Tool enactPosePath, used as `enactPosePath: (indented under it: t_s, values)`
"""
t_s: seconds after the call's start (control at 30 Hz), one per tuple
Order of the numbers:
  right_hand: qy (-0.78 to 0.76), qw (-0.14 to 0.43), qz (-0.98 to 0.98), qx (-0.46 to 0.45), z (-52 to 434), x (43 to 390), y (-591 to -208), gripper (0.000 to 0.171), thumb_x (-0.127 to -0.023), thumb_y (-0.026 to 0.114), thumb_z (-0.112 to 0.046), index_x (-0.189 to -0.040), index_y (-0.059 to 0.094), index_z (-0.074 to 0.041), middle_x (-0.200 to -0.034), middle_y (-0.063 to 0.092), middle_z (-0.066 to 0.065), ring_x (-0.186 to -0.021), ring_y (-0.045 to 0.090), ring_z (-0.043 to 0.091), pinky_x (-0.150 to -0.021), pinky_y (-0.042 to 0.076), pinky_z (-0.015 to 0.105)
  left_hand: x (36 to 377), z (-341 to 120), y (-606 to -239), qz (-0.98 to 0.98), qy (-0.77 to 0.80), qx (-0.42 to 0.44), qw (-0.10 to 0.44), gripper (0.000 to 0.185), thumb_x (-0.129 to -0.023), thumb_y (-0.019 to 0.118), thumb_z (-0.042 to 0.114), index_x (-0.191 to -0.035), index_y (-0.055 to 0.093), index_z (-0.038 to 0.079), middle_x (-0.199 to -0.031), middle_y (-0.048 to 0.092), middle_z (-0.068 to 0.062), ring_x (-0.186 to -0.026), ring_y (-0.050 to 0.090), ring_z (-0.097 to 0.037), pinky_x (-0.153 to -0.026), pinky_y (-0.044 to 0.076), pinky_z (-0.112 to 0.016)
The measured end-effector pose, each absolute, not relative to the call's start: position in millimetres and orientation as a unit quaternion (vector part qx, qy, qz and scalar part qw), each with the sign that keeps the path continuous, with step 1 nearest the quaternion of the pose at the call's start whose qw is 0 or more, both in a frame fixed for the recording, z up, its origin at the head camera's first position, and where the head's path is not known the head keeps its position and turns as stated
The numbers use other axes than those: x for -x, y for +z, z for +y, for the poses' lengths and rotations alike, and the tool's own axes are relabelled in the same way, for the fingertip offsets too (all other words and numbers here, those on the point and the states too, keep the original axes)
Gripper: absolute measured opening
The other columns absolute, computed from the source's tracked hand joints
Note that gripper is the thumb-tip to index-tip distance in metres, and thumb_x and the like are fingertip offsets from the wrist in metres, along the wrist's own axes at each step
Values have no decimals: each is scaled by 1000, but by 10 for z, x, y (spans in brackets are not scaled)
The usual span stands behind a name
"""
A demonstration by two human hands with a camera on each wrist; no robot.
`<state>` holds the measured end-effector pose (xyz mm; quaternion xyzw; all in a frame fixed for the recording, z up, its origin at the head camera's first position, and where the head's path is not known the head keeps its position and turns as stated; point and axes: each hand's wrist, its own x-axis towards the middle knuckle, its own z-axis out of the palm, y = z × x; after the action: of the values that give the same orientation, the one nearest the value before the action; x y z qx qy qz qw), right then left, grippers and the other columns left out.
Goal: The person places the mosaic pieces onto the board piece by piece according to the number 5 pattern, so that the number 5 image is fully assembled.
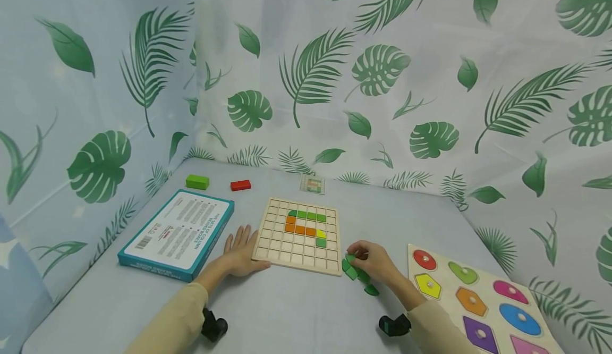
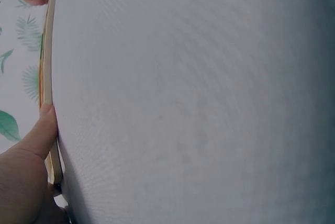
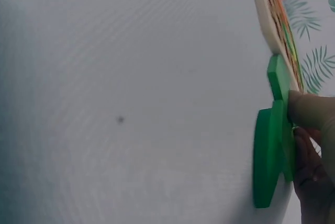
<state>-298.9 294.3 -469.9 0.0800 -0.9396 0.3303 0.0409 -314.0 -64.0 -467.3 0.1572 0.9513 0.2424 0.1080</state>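
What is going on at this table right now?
A person is working on a wooden grid board that already holds a few green, orange and yellow tiles. The left hand lies flat against the board's left edge, steadying it. The right hand is curled over a small pile of green pieces beside the board's right corner. A teal box lies to the left, a shape puzzle to the right, and a green block and a red block sit further back.
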Motion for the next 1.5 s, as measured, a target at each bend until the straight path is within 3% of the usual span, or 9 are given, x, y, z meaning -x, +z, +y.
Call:
enactPosePath:
  t_s: [0.47,0.9,1.5]
  values:
    - [364,81,-923,-98,2898,3017,-4670,19,-80,74,-4,-97,67,-8,-89,65,-2,-85,60,13,-77,52,28,3127,-662,-4670,952,240,-164,99,93,-85,63,51,-149,18,0,-154,3,-25,-141,-7,-39,-110,-4,-56]
    - [387,102,-903,-155,2628,3079,-4674,23,-78,75,-2,-100,66,-2,-90,66,3,-82,61,16,-73,53,27,3117,-649,-4643,952,240,-158,103,93,-85,63,50,-149,19,-1,-155,3,-25,-141,-6,-39,-111,-4,-55]
    - [370,105,-909,-160,2353,3113,-4716,22,-78,76,-4,-97,66,-7,-88,64,1,-78,59,11,-69,52,25,3126,-642,-4646,954,235,-149,108,94,-85,62,52,-149,19,-1,-155,3,-24,-141,-6,-38,-111,-4,-54]
